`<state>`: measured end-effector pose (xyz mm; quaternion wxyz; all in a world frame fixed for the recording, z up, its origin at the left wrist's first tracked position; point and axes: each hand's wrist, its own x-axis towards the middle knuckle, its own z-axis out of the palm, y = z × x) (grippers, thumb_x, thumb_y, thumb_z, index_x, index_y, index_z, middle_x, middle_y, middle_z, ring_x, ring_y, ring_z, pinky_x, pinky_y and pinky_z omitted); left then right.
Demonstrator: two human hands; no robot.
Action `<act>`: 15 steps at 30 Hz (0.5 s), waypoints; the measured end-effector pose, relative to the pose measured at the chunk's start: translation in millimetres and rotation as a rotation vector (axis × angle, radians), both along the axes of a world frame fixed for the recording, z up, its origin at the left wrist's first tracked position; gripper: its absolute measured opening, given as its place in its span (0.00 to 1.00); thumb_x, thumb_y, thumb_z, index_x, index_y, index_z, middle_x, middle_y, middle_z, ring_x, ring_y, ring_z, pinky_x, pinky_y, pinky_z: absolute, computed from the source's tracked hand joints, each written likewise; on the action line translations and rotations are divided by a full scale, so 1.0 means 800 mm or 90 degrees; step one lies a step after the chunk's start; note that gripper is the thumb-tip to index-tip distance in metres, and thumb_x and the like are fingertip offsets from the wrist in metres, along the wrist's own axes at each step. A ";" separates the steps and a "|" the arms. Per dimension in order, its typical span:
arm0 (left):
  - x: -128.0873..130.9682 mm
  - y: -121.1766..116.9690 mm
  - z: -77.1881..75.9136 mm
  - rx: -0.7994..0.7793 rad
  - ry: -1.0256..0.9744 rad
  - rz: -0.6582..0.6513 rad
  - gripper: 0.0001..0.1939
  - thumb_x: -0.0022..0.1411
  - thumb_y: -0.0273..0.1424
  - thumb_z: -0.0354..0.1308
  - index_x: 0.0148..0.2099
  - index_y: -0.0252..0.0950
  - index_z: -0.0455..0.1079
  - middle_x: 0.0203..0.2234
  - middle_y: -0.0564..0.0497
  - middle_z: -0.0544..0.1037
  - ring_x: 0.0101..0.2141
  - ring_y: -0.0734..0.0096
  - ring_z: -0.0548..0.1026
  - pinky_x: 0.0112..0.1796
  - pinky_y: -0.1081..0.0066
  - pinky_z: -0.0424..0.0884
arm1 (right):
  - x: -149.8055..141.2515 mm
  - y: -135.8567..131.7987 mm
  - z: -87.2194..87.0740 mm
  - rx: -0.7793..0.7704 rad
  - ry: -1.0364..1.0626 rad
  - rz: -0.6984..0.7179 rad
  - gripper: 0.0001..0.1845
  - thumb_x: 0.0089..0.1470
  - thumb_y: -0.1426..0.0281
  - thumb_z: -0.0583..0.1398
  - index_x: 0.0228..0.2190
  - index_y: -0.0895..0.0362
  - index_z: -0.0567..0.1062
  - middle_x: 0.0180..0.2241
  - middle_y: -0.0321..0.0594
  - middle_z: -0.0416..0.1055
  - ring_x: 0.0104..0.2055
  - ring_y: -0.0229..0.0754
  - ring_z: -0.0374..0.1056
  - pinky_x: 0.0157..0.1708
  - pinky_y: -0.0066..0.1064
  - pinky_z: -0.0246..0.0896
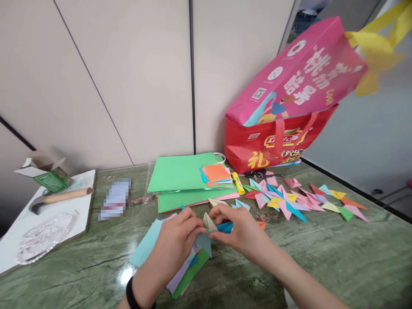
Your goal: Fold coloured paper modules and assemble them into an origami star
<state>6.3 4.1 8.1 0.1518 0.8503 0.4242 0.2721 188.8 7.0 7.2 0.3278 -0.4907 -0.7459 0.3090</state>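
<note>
Between my two hands is a cream folded paper piece (210, 223) with a pointed tip facing up. My left hand (178, 236) is closed, its thumb and fingertips pinching the piece's left side. From the right, my right hand (236, 223) pinches the same piece between thumb and index finger. Below my left hand lies a loose stack of coloured paper sheets (193, 274), light blue, lilac and green. Blue folded paper (225, 227) shows behind my right fingers, partly hidden.
Folded paper stars (285, 201) spread at right. Green paper sheets (180, 171) bear small orange squares (217, 173), beside a yellow glue stick (238, 183). Red (244, 148) and pink bags (289, 81) stand behind. A hammer (64, 196) and clear bead strand (45, 236) lie left.
</note>
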 end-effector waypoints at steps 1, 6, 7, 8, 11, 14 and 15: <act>0.000 0.000 0.000 -0.008 -0.004 0.008 0.09 0.61 0.26 0.52 0.30 0.37 0.72 0.26 0.52 0.71 0.27 0.71 0.69 0.29 0.73 0.64 | 0.000 0.000 -0.001 0.004 0.006 -0.005 0.13 0.38 0.77 0.65 0.29 0.54 0.70 0.24 0.30 0.70 0.28 0.38 0.66 0.28 0.27 0.57; 0.007 0.002 0.008 -0.157 -0.126 0.098 0.11 0.56 0.28 0.54 0.22 0.36 0.70 0.19 0.54 0.71 0.23 0.71 0.68 0.25 0.74 0.63 | -0.001 0.003 -0.006 -0.054 0.114 -0.063 0.13 0.39 0.71 0.66 0.31 0.55 0.69 0.26 0.32 0.70 0.23 0.36 0.63 0.22 0.26 0.54; 0.009 0.003 0.010 -0.211 -0.163 0.121 0.11 0.55 0.29 0.55 0.22 0.36 0.70 0.17 0.54 0.70 0.21 0.72 0.67 0.23 0.74 0.63 | -0.002 0.004 -0.007 -0.071 0.150 -0.068 0.13 0.39 0.70 0.65 0.30 0.55 0.69 0.25 0.33 0.70 0.22 0.35 0.62 0.21 0.26 0.54; 0.011 0.003 0.011 -0.263 -0.203 0.144 0.10 0.53 0.30 0.56 0.21 0.36 0.71 0.16 0.55 0.69 0.19 0.74 0.66 0.20 0.75 0.62 | -0.004 0.005 -0.008 -0.090 0.186 -0.069 0.13 0.39 0.69 0.65 0.30 0.56 0.69 0.24 0.32 0.69 0.22 0.35 0.62 0.21 0.26 0.54; 0.014 0.003 0.012 -0.360 -0.306 0.203 0.08 0.49 0.32 0.58 0.21 0.34 0.71 0.14 0.56 0.68 0.15 0.77 0.62 0.16 0.76 0.59 | -0.007 0.007 -0.010 -0.148 0.285 -0.061 0.15 0.38 0.66 0.66 0.29 0.57 0.69 0.23 0.32 0.68 0.24 0.36 0.63 0.23 0.26 0.58; 0.016 0.003 0.011 -0.369 -0.364 0.237 0.08 0.46 0.34 0.61 0.21 0.34 0.69 0.14 0.56 0.68 0.15 0.78 0.62 0.16 0.77 0.59 | -0.009 0.009 -0.009 -0.201 0.346 -0.047 0.16 0.36 0.64 0.66 0.26 0.57 0.68 0.21 0.31 0.66 0.23 0.35 0.63 0.23 0.26 0.59; 0.016 0.002 0.010 -0.370 -0.375 0.240 0.09 0.45 0.34 0.61 0.21 0.34 0.69 0.13 0.57 0.68 0.15 0.78 0.62 0.16 0.78 0.58 | -0.009 0.009 -0.009 -0.215 0.358 -0.043 0.16 0.36 0.63 0.67 0.25 0.57 0.68 0.20 0.30 0.65 0.22 0.34 0.62 0.23 0.26 0.59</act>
